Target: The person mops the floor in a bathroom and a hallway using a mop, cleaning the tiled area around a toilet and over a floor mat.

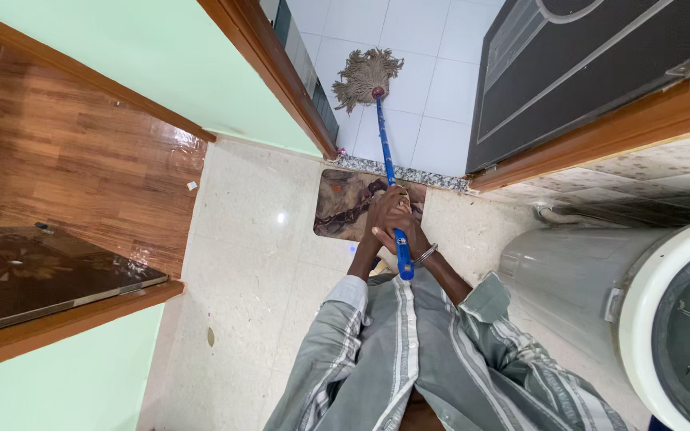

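Note:
A mop with a blue handle (385, 152) and a tan string head (365, 76) reaches out from me through a doorway, its head resting on white floor tiles. Both my hands grip the handle near its near end, one over the other. My left hand (381, 214) wraps it from the left, and my right hand (406, 231), with a metal bangle at the wrist, clasps it from the right. My grey striped shirt sleeves fill the bottom of the view.
A patterned brown doormat (341, 203) lies at the threshold under my hands. A white top-loading washing machine (592, 279) stands at the right. An open dark door (569, 64) is beyond it, and a wooden door (81, 160) and green walls are at the left.

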